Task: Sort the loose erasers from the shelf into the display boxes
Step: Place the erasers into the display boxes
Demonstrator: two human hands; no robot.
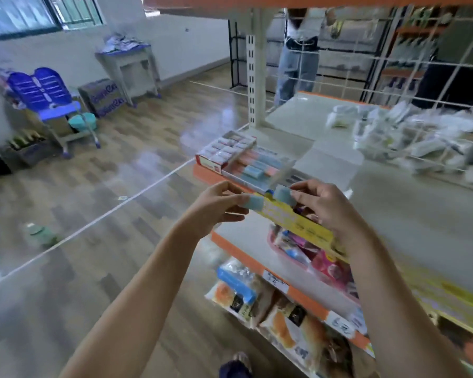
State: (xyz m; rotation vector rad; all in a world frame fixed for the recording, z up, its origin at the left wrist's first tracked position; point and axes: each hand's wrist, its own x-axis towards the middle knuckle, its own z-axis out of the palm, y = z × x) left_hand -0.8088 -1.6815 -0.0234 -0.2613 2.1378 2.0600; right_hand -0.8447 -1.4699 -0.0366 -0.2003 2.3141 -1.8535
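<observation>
Blue erasers sit one in each pinch: the left hand holds a blue eraser by its fingertips, the right hand pinches a second eraser over a yellow box. Just beyond both hands lies the open display box, its long axis running away to the right; the right hand looks nearer it

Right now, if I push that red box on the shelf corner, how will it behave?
The red box looks like thin open-topped card, so it probably flexes under a squeeze. It sits at the shelf corner, so a leftward shove could send it over the edge. Rows of small packs fill it, so it likely slides rather than tips.
</observation>
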